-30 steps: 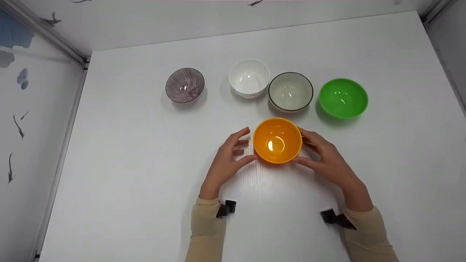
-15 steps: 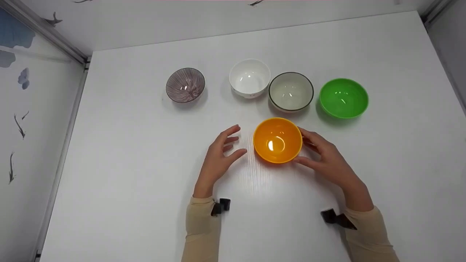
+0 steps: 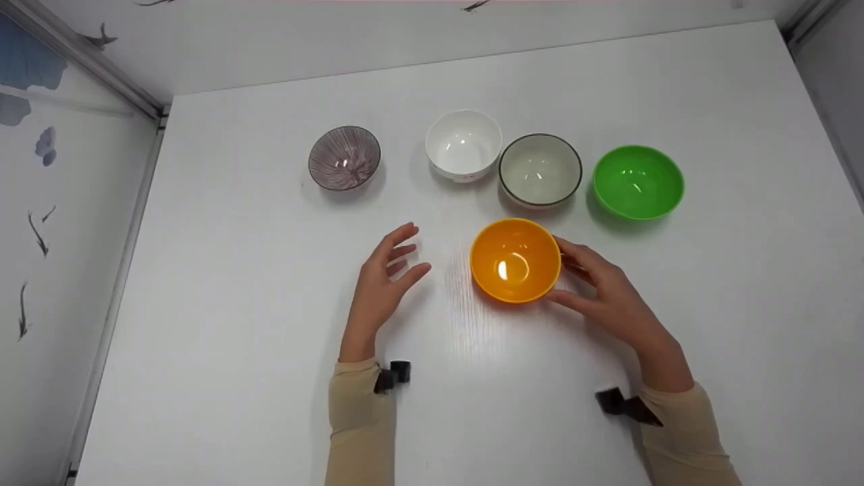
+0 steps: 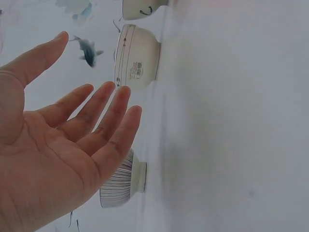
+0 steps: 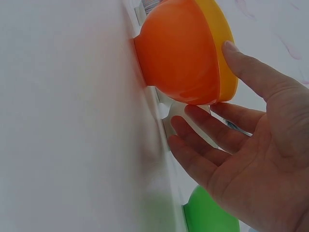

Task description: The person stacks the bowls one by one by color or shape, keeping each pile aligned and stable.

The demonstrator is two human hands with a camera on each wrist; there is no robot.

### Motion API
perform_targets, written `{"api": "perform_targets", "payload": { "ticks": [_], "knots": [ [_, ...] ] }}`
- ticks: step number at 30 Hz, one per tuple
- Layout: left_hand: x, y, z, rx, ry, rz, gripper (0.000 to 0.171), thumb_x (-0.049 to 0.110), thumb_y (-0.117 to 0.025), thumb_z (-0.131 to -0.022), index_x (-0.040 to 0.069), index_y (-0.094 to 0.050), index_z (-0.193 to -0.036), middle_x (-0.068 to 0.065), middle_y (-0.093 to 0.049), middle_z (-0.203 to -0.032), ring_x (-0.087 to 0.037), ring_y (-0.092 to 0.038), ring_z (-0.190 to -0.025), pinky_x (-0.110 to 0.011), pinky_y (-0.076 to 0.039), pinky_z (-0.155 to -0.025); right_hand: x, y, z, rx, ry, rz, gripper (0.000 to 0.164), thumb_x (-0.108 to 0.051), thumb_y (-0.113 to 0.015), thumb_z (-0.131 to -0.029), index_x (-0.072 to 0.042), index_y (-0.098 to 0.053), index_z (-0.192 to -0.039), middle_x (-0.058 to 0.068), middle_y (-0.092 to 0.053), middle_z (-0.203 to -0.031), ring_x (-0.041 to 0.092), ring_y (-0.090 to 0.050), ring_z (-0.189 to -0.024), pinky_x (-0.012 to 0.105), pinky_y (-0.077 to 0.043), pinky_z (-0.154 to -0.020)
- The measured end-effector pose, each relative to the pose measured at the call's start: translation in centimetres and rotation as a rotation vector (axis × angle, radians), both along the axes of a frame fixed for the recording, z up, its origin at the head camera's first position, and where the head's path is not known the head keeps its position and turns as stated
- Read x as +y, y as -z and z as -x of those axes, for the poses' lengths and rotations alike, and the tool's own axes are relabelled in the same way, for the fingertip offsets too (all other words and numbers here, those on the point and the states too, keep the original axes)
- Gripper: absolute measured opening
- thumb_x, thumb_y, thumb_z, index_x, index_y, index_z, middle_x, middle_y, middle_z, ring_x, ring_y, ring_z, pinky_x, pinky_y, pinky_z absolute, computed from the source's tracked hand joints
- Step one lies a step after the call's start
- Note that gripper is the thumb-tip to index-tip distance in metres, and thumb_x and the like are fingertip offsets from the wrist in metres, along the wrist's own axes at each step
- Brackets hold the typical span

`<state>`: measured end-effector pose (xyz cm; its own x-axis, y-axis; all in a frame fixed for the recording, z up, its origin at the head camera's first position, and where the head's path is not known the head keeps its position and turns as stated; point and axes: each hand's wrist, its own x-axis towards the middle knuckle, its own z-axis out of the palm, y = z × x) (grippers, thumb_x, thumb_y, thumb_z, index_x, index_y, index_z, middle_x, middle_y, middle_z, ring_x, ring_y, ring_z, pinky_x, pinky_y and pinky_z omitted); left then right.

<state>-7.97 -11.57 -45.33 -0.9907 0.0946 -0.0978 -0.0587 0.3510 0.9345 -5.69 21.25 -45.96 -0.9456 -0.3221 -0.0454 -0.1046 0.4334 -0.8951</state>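
An orange bowl (image 3: 516, 260) stands upright on the white table, its base on the surface in the right wrist view. My right hand (image 3: 604, 297) holds it from the right, the thumb at the near rim and curved fingers against the far right side. To the left of the bowl, my left hand (image 3: 381, 290) is apart from it, with nothing between its spread thumb and loosely bent fingers. In the left wrist view the left palm (image 4: 53, 159) faces the camera, and a white bowl (image 4: 137, 55) and a striped bowl (image 4: 123, 183) appear beyond it.
Behind the orange bowl stand a purple striped bowl (image 3: 345, 158), a white bowl (image 3: 464, 145), a grey-white bowl with a dark rim (image 3: 541, 170) and a green bowl (image 3: 638, 183). A wall panel (image 3: 432, 34) runs along the table's back edge.
My left hand has moved away from the orange bowl, leftward and slightly back, leaving a wide gap. The right hand and the bowl have stayed in place.
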Motion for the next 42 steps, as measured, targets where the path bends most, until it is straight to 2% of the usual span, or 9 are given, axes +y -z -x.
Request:
{"api": "perform_targets", "payload": {
  "ticks": [15, 22, 28, 35, 42],
  "knots": [
    [-4.2, -0.4, 0.8, 0.026, -0.158, -0.001, 0.059, 0.015, -0.071, -0.093, 0.007, -0.047, -0.146, -0.008, -0.054, -0.146, -0.027, -0.055, -0.132, -0.046, -0.046, -0.113, 0.1, 0.2, 0.1, 0.006, -0.010, 0.018, 0.075, -0.024, -0.078, -0.087, -0.016, -0.042, -0.152, 0.004, -0.051, -0.149, -0.010, -0.048, -0.124, 0.004, -0.038, -0.107],
    [-5.6, -0.5, 1.1, 0.051, -0.223, -0.025, 0.058, 0.013, -0.070, -0.093, 0.004, -0.047, -0.146, -0.012, -0.053, -0.147, -0.031, -0.053, -0.133, -0.046, -0.045, -0.113, 0.1, 0.2, 0.1, 0.002, -0.008, 0.012, 0.075, -0.025, -0.078, -0.087, -0.016, -0.042, -0.152, 0.004, -0.050, -0.150, -0.011, -0.048, -0.124, 0.004, -0.038, -0.106],
    [-6.3, -0.7, 1.7, 0.065, -0.290, -0.043, 0.059, 0.013, -0.070, -0.093, 0.005, -0.045, -0.147, -0.012, -0.051, -0.149, -0.031, -0.051, -0.136, -0.043, -0.045, -0.114, 0.1, 0.3, 0.1, 0.002, -0.008, 0.015, 0.075, -0.025, -0.078, -0.087, -0.015, -0.042, -0.152, 0.005, -0.050, -0.150, -0.011, -0.048, -0.125, 0.004, -0.038, -0.107],
    [-6.8, -0.8, 2.3, 0.081, -0.334, -0.026, 0.059, 0.014, -0.070, -0.093, 0.007, -0.046, -0.147, -0.009, -0.052, -0.147, -0.027, -0.052, -0.135, -0.038, -0.047, -0.112, 0.2, 0.2, 0.0, -0.006, -0.009, 0.012, 0.074, -0.025, -0.077, -0.088, -0.015, -0.041, -0.152, 0.004, -0.049, -0.151, -0.011, -0.048, -0.125, 0.004, -0.037, -0.107],
    [-7.3, -0.6, 3.2, 0.081, -0.347, -0.006, 0.059, 0.013, -0.069, -0.094, 0.005, -0.044, -0.147, -0.010, -0.051, -0.149, -0.028, -0.052, -0.135, -0.038, -0.048, -0.111, 0.2, 0.2, 0.1, -0.018, -0.008, 0.031, 0.073, -0.025, -0.077, -0.088, -0.016, -0.042, -0.151, 0.003, -0.049, -0.151, -0.009, -0.048, -0.125, 0.006, -0.038, -0.108]
  ]
}}
